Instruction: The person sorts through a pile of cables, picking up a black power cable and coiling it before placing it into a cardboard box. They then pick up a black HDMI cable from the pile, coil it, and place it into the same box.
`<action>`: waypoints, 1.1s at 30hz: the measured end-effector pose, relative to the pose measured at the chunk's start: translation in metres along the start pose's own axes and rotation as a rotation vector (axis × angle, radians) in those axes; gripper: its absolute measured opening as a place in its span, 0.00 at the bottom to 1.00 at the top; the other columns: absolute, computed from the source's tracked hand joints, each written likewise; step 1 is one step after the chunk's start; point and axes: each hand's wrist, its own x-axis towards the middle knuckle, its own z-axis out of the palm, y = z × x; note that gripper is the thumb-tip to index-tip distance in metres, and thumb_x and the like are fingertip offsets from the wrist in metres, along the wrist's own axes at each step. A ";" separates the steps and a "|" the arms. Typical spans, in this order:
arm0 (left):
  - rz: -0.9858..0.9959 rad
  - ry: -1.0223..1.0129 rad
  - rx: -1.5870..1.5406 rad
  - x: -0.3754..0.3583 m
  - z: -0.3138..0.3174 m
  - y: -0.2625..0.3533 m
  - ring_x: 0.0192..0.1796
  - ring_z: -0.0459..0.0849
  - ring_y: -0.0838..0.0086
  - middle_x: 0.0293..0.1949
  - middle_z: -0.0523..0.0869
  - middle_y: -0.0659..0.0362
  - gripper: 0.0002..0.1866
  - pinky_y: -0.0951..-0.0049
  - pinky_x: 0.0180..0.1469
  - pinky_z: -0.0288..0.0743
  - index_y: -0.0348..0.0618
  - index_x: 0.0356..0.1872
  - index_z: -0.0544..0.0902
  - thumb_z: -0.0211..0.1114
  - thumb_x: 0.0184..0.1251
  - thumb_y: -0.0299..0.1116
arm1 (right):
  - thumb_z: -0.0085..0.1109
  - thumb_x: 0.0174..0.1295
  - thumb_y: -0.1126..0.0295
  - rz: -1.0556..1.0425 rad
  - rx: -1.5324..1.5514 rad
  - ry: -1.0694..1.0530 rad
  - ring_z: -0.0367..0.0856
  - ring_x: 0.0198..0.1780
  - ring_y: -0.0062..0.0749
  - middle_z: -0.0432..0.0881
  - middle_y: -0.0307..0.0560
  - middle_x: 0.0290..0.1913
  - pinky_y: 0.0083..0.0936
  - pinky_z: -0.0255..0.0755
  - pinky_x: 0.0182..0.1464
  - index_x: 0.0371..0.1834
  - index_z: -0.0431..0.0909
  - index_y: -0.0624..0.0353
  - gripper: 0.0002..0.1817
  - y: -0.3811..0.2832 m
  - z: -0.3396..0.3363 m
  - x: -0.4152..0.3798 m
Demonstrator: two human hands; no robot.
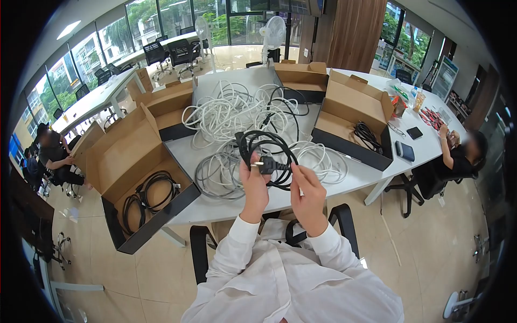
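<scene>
A coiled black power cable (280, 141) is held up over the table's front edge, its plug (267, 165) between my two hands. My left hand (254, 185) has its fingers closed round the coil's left side, by the plug's pins. On the right side, my right hand (308, 188) pinches the cable. Behind them a large tangle of white cables (231, 110) spreads over the table, with a grey coil (210, 175) at its left front and more white loops (326, 161) at the right. A loose black cable (295, 116) lies across the tangle.
Open cardboard boxes stand at left (126, 161) and right (350, 113), each with black cable inside; two more boxes are behind. A phone (414, 132) and dark case (404, 151) lie at the right. One person sits at the right end, others at far left.
</scene>
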 end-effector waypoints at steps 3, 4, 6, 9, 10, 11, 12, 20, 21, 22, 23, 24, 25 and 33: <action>0.088 -0.115 0.057 -0.010 0.000 -0.006 0.16 0.56 0.88 0.19 0.65 0.71 0.08 0.81 0.18 0.45 0.49 0.39 0.72 0.55 0.76 0.40 | 0.63 0.54 0.82 0.081 -0.024 -0.046 0.77 0.24 0.32 0.77 0.45 0.28 0.24 0.69 0.26 0.49 0.84 0.55 0.18 0.013 0.000 0.003; 0.077 -0.156 0.036 -0.010 -0.001 -0.005 0.16 0.55 0.88 0.18 0.64 0.71 0.08 0.81 0.18 0.44 0.47 0.40 0.72 0.55 0.76 0.39 | 0.64 0.53 0.82 0.109 -0.032 -0.098 0.76 0.24 0.31 0.77 0.44 0.27 0.23 0.67 0.26 0.48 0.85 0.55 0.18 0.021 -0.001 0.003; 0.091 -0.255 0.089 -0.010 -0.006 -0.001 0.17 0.56 0.89 0.20 0.65 0.71 0.05 0.83 0.18 0.47 0.46 0.42 0.72 0.54 0.76 0.34 | 0.67 0.54 0.79 0.156 0.017 -0.133 0.71 0.22 0.23 0.74 0.38 0.22 0.19 0.61 0.23 0.40 0.87 0.60 0.10 0.031 -0.003 0.007; 0.018 -0.379 0.123 -0.008 -0.007 0.011 0.18 0.59 0.90 0.22 0.68 0.72 0.05 0.85 0.19 0.50 0.44 0.46 0.72 0.54 0.76 0.31 | 0.69 0.56 0.77 0.602 0.648 -0.179 0.68 0.22 0.16 0.72 0.30 0.20 0.18 0.61 0.23 0.27 0.86 0.63 0.02 0.051 -0.009 0.006; -0.042 -0.385 0.164 -0.011 -0.002 0.018 0.19 0.59 0.90 0.23 0.68 0.72 0.06 0.85 0.19 0.50 0.44 0.48 0.72 0.53 0.76 0.30 | 0.67 0.58 0.76 0.634 0.701 -0.287 0.69 0.28 0.12 0.76 0.29 0.26 0.15 0.63 0.29 0.30 0.83 0.62 0.03 0.061 -0.015 0.005; -0.103 -0.391 0.203 -0.014 0.003 0.023 0.19 0.60 0.90 0.24 0.69 0.72 0.07 0.86 0.19 0.51 0.44 0.50 0.72 0.53 0.76 0.30 | 0.67 0.58 0.76 0.639 0.833 -0.265 0.71 0.30 0.13 0.77 0.31 0.29 0.15 0.64 0.32 0.34 0.81 0.62 0.04 0.065 -0.013 0.003; -0.165 -0.308 0.269 -0.019 0.008 0.022 0.20 0.62 0.91 0.26 0.71 0.71 0.11 0.87 0.19 0.53 0.43 0.55 0.72 0.53 0.76 0.30 | 0.66 0.58 0.76 0.639 0.963 -0.241 0.72 0.32 0.14 0.79 0.34 0.31 0.14 0.65 0.34 0.37 0.80 0.62 0.06 0.064 -0.011 0.005; -0.108 -0.465 0.214 -0.027 0.009 0.015 0.19 0.61 0.91 0.18 0.66 0.71 0.10 0.85 0.19 0.50 0.40 0.50 0.72 0.52 0.77 0.35 | 0.60 0.63 0.70 0.704 0.845 -0.371 0.76 0.28 0.16 0.80 0.36 0.28 0.15 0.67 0.31 0.39 0.80 0.65 0.08 0.045 -0.017 0.019; -0.043 -0.445 0.265 -0.029 0.010 0.011 0.19 0.63 0.89 0.18 0.67 0.70 0.11 0.84 0.20 0.52 0.40 0.50 0.72 0.52 0.77 0.36 | 0.60 0.64 0.70 0.718 0.792 -0.370 0.75 0.25 0.15 0.80 0.36 0.26 0.15 0.67 0.28 0.37 0.81 0.65 0.08 0.045 -0.016 0.019; 0.022 -0.427 0.315 -0.031 0.010 0.007 0.19 0.64 0.88 0.19 0.68 0.70 0.12 0.84 0.20 0.55 0.39 0.51 0.72 0.52 0.76 0.36 | 0.58 0.64 0.71 0.712 0.782 -0.320 0.73 0.22 0.14 0.78 0.35 0.24 0.14 0.64 0.24 0.32 0.82 0.66 0.08 0.044 -0.011 0.018; 0.088 -0.408 0.365 -0.033 0.010 0.003 0.19 0.65 0.87 0.19 0.69 0.69 0.13 0.83 0.21 0.57 0.38 0.51 0.72 0.53 0.76 0.36 | 0.58 0.64 0.71 0.707 0.749 -0.299 0.73 0.22 0.14 0.78 0.35 0.24 0.15 0.65 0.24 0.32 0.81 0.66 0.08 0.044 -0.008 0.017; 0.198 -0.402 0.465 -0.033 0.008 -0.001 0.20 0.67 0.87 0.21 0.71 0.68 0.12 0.84 0.22 0.58 0.38 0.50 0.72 0.54 0.75 0.36 | 0.58 0.64 0.72 0.701 0.717 -0.281 0.73 0.22 0.14 0.78 0.35 0.24 0.15 0.65 0.24 0.33 0.81 0.66 0.08 0.044 -0.006 0.016; 0.311 -0.392 0.565 -0.032 0.005 -0.004 0.22 0.68 0.87 0.22 0.72 0.68 0.12 0.84 0.24 0.60 0.38 0.48 0.72 0.56 0.74 0.36 | 0.58 0.64 0.72 0.694 0.687 -0.265 0.73 0.22 0.14 0.78 0.35 0.23 0.15 0.65 0.23 0.33 0.81 0.66 0.07 0.044 -0.003 0.016; 0.274 -0.407 0.476 -0.047 0.018 0.000 0.39 0.79 0.83 0.40 0.83 0.59 0.18 0.82 0.44 0.71 0.37 0.56 0.71 0.61 0.68 0.28 | 0.54 0.66 0.71 0.807 0.864 -0.329 0.74 0.23 0.18 0.83 0.44 0.33 0.15 0.70 0.27 0.37 0.75 0.63 0.06 0.069 0.012 0.006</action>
